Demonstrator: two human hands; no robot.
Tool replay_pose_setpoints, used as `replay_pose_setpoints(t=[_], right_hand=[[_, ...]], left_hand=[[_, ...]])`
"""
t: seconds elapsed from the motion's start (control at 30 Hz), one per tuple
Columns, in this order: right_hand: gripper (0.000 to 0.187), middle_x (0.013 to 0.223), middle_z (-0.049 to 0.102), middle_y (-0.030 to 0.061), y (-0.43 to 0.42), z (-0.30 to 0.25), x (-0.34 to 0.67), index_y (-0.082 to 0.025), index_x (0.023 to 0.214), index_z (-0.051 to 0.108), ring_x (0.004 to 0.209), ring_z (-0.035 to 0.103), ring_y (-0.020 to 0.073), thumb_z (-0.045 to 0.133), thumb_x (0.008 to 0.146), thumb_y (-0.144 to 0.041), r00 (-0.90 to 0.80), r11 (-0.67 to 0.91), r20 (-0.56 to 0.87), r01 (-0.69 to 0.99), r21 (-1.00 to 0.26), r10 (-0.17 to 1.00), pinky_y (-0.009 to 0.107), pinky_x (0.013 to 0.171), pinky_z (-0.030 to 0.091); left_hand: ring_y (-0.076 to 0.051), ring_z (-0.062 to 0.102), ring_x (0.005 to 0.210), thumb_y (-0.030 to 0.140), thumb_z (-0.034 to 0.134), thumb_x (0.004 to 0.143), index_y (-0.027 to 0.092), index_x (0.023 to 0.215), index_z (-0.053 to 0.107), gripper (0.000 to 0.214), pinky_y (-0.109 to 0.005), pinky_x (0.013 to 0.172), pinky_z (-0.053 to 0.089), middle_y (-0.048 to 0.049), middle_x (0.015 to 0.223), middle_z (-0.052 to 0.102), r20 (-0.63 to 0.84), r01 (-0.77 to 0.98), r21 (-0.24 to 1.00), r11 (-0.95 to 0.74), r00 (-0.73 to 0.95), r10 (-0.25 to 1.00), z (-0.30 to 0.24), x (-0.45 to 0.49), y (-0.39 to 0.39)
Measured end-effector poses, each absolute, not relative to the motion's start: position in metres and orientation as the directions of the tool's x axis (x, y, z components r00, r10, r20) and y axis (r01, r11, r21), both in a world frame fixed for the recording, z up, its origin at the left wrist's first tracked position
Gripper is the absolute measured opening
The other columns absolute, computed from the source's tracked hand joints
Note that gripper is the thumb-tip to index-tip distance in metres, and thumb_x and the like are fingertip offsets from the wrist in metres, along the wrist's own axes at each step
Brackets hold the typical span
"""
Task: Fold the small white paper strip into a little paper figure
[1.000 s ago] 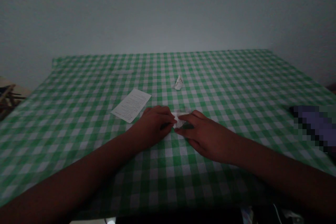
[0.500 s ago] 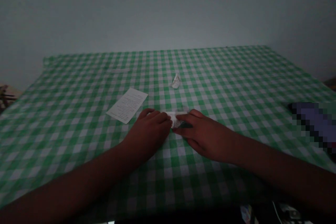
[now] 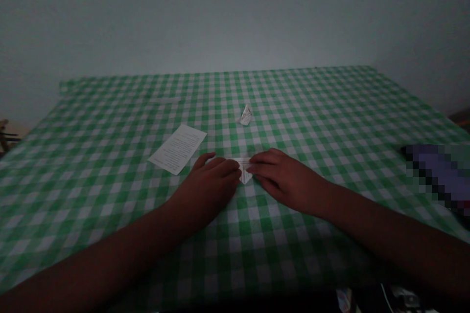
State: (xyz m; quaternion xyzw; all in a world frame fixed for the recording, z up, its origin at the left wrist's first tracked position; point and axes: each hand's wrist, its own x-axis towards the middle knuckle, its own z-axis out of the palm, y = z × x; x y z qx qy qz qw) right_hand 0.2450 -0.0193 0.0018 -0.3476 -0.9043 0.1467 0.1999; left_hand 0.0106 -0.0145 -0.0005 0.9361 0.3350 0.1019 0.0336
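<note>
My right fingers (image 3: 263, 169) have shifted outward and, with my left fingers (image 3: 231, 165), narrowly hold folded paper (image 3: 245, 176), likely light, creasable, best gripped edgewise.

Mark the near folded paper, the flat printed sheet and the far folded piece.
Near folded paper (image 3: 245, 176): head view, just above its lower tip.
Flat printed sheet (image 3: 178, 149): head view, middle of its text.
Far folded piece (image 3: 246, 116): head view, its middle.
</note>
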Motion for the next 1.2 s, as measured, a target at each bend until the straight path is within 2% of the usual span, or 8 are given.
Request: replay_pose_setpoints(t=[0.13, 0.33, 0.43, 0.6, 0.7, 0.9, 1.07, 1.2], right_hand=[[0.026, 0.114, 0.063, 0.0146, -0.014, -0.003, 0.244, -0.012, 0.113, 0.068, 0.109, 0.054, 0.0272, 0.06, 0.093, -0.026, -0.625, 0.668, 0.256, 0.623, -0.406, 0.738, 0.046, 0.097, 0.047], [0.013, 0.101, 0.064, 0.0073, -0.013, -0.005, 0.242, -0.019, 0.102, 0.067, 0.101, 0.055, 0.0227, 0.065, 0.09, -0.022, -0.592, 0.609, 0.227, 0.592, -0.528, 0.773, 0.041, 0.093, 0.045], [0.007, 0.095, 0.065, 0.005, -0.013, -0.006, 0.241, -0.02, 0.096, 0.065, 0.097, 0.056, 0.0208, 0.064, 0.089, -0.018, -0.572, 0.576, 0.218, 0.574, -0.582, 0.791, 0.038, 0.089, 0.046], [0.006, 0.09, 0.067, 0.0027, -0.011, -0.009, 0.239, -0.02, 0.093, 0.063, 0.089, 0.058, 0.0186, 0.06, 0.09, -0.015, -0.56, 0.577, 0.243, 0.558, -0.596, 0.792, 0.036, 0.086, 0.045], [0.005, 0.088, 0.066, 0.0026, -0.009, -0.011, 0.238, -0.019, 0.092, 0.063, 0.089, 0.057, 0.0182, 0.06, 0.091, -0.015, -0.563, 0.586, 0.25, 0.561, -0.585, 0.788, 0.036, 0.085, 0.044], [0.005, 0.087, 0.066, 0.0018, -0.006, -0.013, 0.236, -0.02, 0.093, 0.062, 0.087, 0.057, 0.0177, 0.059, 0.092, -0.016, -0.573, 0.608, 0.268, 0.556, -0.567, 0.775, 0.036, 0.087, 0.042], [0.005, 0.086, 0.066, 0.0022, -0.006, -0.013, 0.235, -0.018, 0.092, 0.063, 0.088, 0.056, 0.0178, 0.059, 0.091, -0.014, -0.572, 0.602, 0.254, 0.574, -0.556, 0.78, 0.034, 0.085, 0.041], [0.007, 0.086, 0.065, 0.0021, -0.006, -0.016, 0.234, -0.019, 0.091, 0.062, 0.087, 0.055, 0.0181, 0.06, 0.09, -0.012, -0.546, 0.591, 0.268, 0.588, -0.552, 0.794, 0.033, 0.082, 0.041]], left_hand=[[-0.024, 0.061, 0.112, 0.014, 0.053, 0.095, 0.017, 0.11, 0.064, 0.019, -0.049, 0.105, 0.042, -0.0069, 0.121, 0.067, 0.204, 0.555, 0.211, -0.805, 0.78, 0.591, -0.005, 0.011, -0.01], [-0.022, 0.059, 0.113, 0.018, 0.056, 0.094, 0.018, 0.108, 0.065, 0.017, -0.044, 0.102, 0.048, -0.0076, 0.118, 0.067, 0.258, 0.504, 0.387, -0.772, 0.744, 0.616, -0.012, 0.011, -0.005], [-0.022, 0.057, 0.115, 0.017, 0.057, 0.092, 0.019, 0.116, 0.061, 0.024, -0.043, 0.102, 0.049, -0.008, 0.12, 0.063, 0.259, 0.501, 0.447, -0.741, 0.72, 0.643, -0.012, 0.011, -0.004], [-0.023, 0.052, 0.118, 0.02, 0.058, 0.091, 0.02, 0.133, 0.052, 0.042, -0.043, 0.103, 0.046, -0.0094, 0.126, 0.057, 0.222, 0.517, 0.476, -0.712, 0.712, 0.666, -0.01, 0.011, -0.005], [-0.023, 0.053, 0.113, 0.021, 0.058, 0.09, 0.02, 0.126, 0.056, 0.036, -0.043, 0.101, 0.045, -0.0083, 0.118, 0.059, 0.203, 0.514, 0.478, -0.712, 0.724, 0.659, -0.007, 0.01, -0.005], [-0.019, 0.057, 0.097, 0.019, 0.058, 0.089, 0.019, 0.092, 0.066, 0.008, -0.04, 0.095, 0.042, -0.0036, 0.1, 0.064, 0.133, 0.444, 0.477, -0.759, 0.817, 0.561, 0.007, 0.007, 0.001], [-0.016, 0.06, 0.088, 0.024, 0.054, 0.097, 0.017, 0.085, 0.066, 0.018, -0.033, 0.087, 0.046, -0.0035, 0.093, 0.065, 0.125, 0.42, 0.518, -0.745, 0.825, 0.552, 0.005, 0.006, 0.006], [-0.018, 0.06, 0.094, 0.024, 0.065, 0.09, 0.019, 0.091, 0.065, 0.005, -0.034, 0.089, 0.048, -0.003, 0.097, 0.064, 0.154, 0.474, 0.536, -0.699, 0.759, 0.633, -0.006, 0.007, 0.007]])
